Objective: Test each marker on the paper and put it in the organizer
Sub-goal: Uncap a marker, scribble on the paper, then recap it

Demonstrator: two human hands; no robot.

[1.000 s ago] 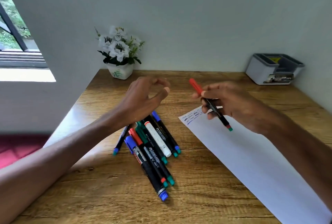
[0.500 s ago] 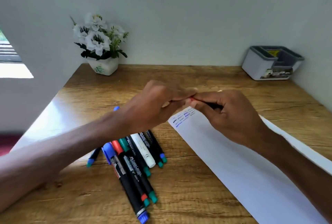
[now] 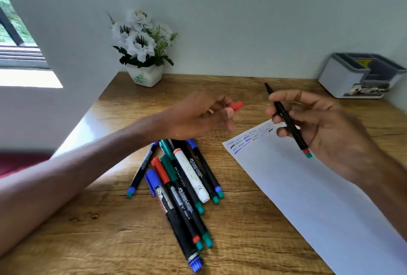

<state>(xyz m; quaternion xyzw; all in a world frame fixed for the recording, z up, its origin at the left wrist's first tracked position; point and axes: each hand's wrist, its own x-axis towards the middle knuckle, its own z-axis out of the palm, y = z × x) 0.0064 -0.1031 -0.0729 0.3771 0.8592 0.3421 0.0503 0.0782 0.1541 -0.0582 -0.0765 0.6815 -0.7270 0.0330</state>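
1 marker (image 3: 286,120) sits uncapped in the right hand (image 3: 326,129), fingers curled round mid-barrel, tip up, above the scribbled top edge of the paper (image 3: 308,197). Light, stiff, slick plastic, I'd say, so a hold nearer the nib should steady it. And the left hand (image 3: 198,116) pinches the red cap (image 3: 236,106). Bare paper lies open below. The marker pile (image 3: 182,186) crowds the tabletop (image 3: 253,241) on the left, and the organizer (image 3: 343,76) waits well apart in the far right corner.

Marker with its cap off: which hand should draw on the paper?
Right. The right hand grips the uncapped marker above the paper; the left hand only holds the red cap.
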